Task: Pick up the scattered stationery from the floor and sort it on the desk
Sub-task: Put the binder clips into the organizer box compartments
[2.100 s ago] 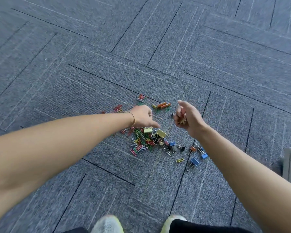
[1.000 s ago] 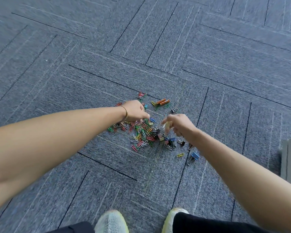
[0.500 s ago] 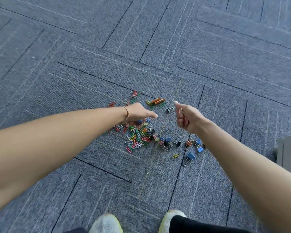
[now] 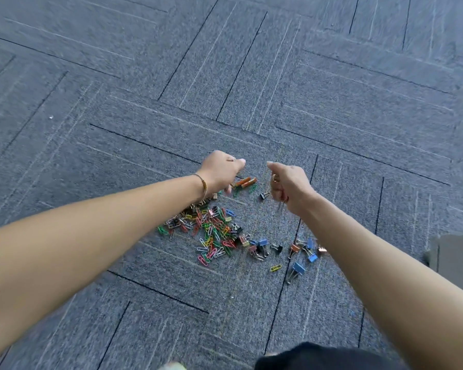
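Right hand: centre-right of the frame, fingers curled round a small clutch of clips; thin metal wire ends hang below the fist.
Left hand: just left of centre, knuckles up, fingers curled down toward the carpet beside two orange cylindrical pieces; whether it pinches anything, I cannot tell. A thin gold bracelet sits at the wrist.
Near the hands: a small black binder clip lies between the two hands, on the floor.
Main heap: a dense pile of coloured wire paper clips lies below the left hand, in the middle of the frame.
Lower right of heap: blue binder clips and orange ones are scattered among a lone yellow paper clip.
Surface: grey carpet tile floor; no desk in view.
Stage: gathering, as I judge it; most pieces are on the floor.
Doing it well: take the orange pieces by their length, pass them into the fuller fist only if it can close, and keep kinds apart to ease sorting.
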A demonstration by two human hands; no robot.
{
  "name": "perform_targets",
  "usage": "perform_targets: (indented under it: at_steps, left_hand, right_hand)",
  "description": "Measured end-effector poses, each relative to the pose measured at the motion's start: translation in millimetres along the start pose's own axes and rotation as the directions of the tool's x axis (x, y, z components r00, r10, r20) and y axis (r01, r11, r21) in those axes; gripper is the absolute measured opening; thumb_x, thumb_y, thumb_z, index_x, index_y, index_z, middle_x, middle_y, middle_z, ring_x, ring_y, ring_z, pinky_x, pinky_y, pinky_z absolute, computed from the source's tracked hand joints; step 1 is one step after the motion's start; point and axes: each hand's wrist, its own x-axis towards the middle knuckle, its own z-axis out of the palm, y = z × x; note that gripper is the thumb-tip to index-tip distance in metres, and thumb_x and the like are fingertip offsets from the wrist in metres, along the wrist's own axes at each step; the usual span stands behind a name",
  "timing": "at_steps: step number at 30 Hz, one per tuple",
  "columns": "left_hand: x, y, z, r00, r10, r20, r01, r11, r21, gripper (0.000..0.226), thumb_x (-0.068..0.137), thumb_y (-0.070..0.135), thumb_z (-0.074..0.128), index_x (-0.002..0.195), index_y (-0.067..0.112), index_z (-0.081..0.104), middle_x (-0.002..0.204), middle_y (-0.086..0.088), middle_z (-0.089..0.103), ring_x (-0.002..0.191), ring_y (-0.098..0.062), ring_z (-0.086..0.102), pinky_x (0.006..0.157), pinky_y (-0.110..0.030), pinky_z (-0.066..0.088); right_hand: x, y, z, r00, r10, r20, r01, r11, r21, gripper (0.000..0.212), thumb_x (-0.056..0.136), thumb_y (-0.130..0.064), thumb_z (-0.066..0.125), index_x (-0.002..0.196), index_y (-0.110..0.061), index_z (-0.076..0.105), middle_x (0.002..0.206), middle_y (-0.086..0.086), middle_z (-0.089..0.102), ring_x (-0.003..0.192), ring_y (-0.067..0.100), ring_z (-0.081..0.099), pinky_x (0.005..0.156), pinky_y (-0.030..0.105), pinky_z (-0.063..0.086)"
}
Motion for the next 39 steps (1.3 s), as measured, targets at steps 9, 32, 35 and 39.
perform_targets:
  at_steps: [9,32,35,39]
  left_hand:
    - [-93,124,-30,0.935,0.293,-0.199,-0.244,0.941,0.236,0.050,0.101,0.036,0.047,0.056,0.012,0.043,0.049,0.002,0.047,0.050,-0.022,0.048,0.049,-0.035,0.030]
    - [-470,559,-179,0.785,0.619,0.042,-0.555,0.671,0.492,0.036,0.101,0.031,0.046,0.068,0.018,0.040,0.070,0.003,0.044,0.067,-0.031,0.053,0.059,-0.034,0.030]
    - [-513,596,-168,0.752,0.653,0.084,-0.616,0.652,0.443,0.039,0.101,0.029,0.048,0.065,0.019,0.036,0.067,0.004,0.044,0.062,-0.024,0.043,0.060,-0.033,0.026]
    - [-558,630,-138,0.683,0.708,0.178,-0.715,0.600,0.359,0.045,0.099,0.026,0.050,0.060,0.025,0.027,0.062,0.006,0.039,0.058,-0.025,0.040,0.056,-0.036,0.029]
  right_hand:
    - [-120,-118,-19,0.929,-0.351,-0.120,0.271,0.863,-0.425,0.050,0.093,-0.025,0.060,0.047,-0.021,0.040,0.041,-0.007,0.039,0.034,0.007,0.029,0.043,0.025,0.027]
    - [-610,-465,-136,0.587,-0.726,-0.358,0.178,0.547,-0.818,0.048,0.095,-0.030,0.057,0.055,-0.014,0.037,0.043,-0.003,0.039,0.046,0.029,0.038,0.052,0.029,0.021]
    - [-667,-481,-157,0.535,-0.713,-0.453,0.138,0.603,-0.786,0.048,0.095,-0.030,0.058,0.055,-0.017,0.034,0.043,-0.006,0.033,0.043,0.024,0.035,0.050,0.028,0.019]
    - [-725,-486,-193,0.452,-0.689,-0.566,0.074,0.661,-0.746,0.048,0.095,-0.030,0.057,0.055,-0.018,0.032,0.043,-0.006,0.032,0.045,0.023,0.034,0.048,0.030,0.020]
